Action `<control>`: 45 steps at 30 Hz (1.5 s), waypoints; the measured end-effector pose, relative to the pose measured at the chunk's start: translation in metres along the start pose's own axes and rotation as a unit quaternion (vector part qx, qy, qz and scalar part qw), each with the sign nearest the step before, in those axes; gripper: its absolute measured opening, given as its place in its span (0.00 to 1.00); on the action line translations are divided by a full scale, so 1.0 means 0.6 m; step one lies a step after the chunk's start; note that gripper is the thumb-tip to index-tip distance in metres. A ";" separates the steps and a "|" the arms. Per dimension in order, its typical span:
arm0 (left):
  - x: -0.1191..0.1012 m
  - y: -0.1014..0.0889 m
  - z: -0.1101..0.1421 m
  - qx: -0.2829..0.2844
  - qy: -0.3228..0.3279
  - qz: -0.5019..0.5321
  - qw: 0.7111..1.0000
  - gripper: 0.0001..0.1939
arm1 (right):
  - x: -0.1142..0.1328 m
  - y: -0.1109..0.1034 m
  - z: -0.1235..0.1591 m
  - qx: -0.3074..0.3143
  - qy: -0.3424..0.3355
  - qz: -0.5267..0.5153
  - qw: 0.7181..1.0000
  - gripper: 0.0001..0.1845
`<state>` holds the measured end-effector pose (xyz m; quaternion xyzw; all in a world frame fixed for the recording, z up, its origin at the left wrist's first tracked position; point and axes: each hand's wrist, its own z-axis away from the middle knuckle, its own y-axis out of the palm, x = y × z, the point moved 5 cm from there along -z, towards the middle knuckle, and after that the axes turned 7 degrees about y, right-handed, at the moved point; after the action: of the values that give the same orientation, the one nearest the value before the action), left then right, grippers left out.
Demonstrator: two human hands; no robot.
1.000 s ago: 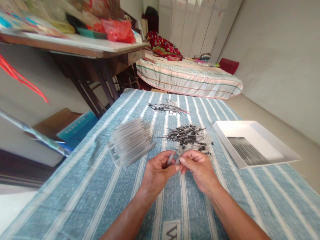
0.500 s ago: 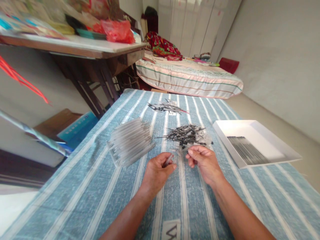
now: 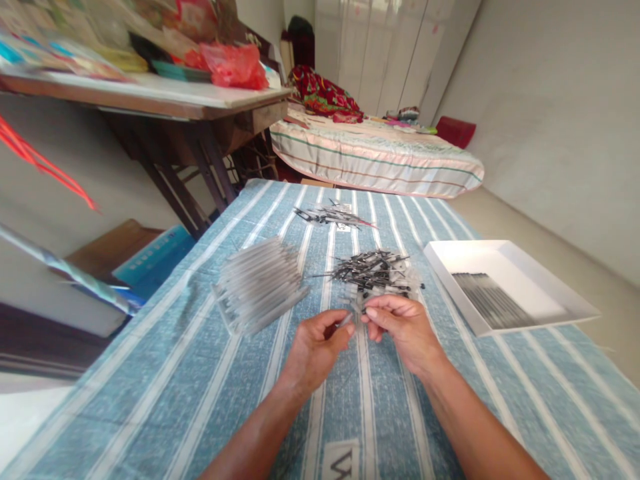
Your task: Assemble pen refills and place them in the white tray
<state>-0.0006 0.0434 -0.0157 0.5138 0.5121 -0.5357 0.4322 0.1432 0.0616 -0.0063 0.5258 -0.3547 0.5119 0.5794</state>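
Blue cloth (image 3: 240, 400) with white stripes, spread flat beneath the items and both hands, head view. Upon it:

Left hand (image 3: 316, 347), one: thumb and fingers closed on a slim translucent piece (image 3: 346, 321), its tip pointing toward the other hand.

Right hand (image 3: 404, 328), one: thumb and forefinger pinched together on a small dark piece (image 3: 365, 311), blurred; the remaining fingers curled below. Fingertips of the two hands near each other; whether the two pieces touch, cannot be told.

Loose pile (image 3: 370, 270) of black and clear small parts, just beyond the hands.

Stack of translucent tubes (image 3: 263, 283), laid side by side, to the left of the pile.

Small heap (image 3: 334, 215) of thin dark and pale parts, one red, toward the far edge.

White tray (image 3: 543, 283), open, at the right; inside, a row of dark slender rods (image 3: 493, 300).

Beyond the cloth: bed (image 3: 380, 150) with a striped cover; at the left, side table (image 3: 235, 97) bearing a red plastic bag (image 3: 237, 65).
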 end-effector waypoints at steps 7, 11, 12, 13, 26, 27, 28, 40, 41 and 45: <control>-0.020 0.005 0.006 0.037 0.051 -0.022 0.998 0.07 | 0.007 0.013 -0.003 0.022 -0.008 0.053 0.998 0.09; -0.022 0.006 0.007 0.050 0.057 -0.034 0.997 0.08 | 0.008 0.013 -0.002 0.035 -0.002 0.064 0.997 0.08; -0.022 0.005 0.007 0.052 0.058 -0.038 0.996 0.08 | 0.008 0.013 -0.001 0.037 -0.001 0.067 0.997 0.08; -0.022 0.005 0.007 0.053 0.058 -0.041 0.996 0.08 | 0.009 0.013 0.000 0.038 -0.001 0.069 0.997 0.09; -0.027 0.007 0.009 0.066 0.035 -0.074 0.994 0.10 | 0.006 0.011 0.005 0.048 0.004 0.088 0.995 0.07; -0.028 0.007 0.009 0.065 0.037 -0.078 0.994 0.10 | 0.005 0.011 0.006 0.050 0.002 0.091 0.995 0.07; -0.029 0.007 0.009 0.065 0.039 -0.081 0.994 0.10 | 0.005 0.011 0.006 0.051 -0.001 0.094 0.994 0.06; -0.035 0.009 0.013 0.111 -0.008 -0.093 0.989 0.11 | -0.015 0.010 0.009 0.040 -0.002 0.065 0.997 0.06; -0.036 0.009 0.013 0.116 -0.013 -0.095 0.989 0.12 | -0.017 0.010 0.010 0.040 -0.001 0.064 0.997 0.06; -0.031 0.008 0.014 0.122 -0.017 -0.116 0.986 0.12 | -0.021 0.006 0.011 0.043 -0.010 0.085 0.995 0.07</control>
<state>0.0053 0.0335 0.0016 0.4907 0.4913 -0.6495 0.3098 0.1379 0.0520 -0.0159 0.5229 -0.3815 0.5691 0.5071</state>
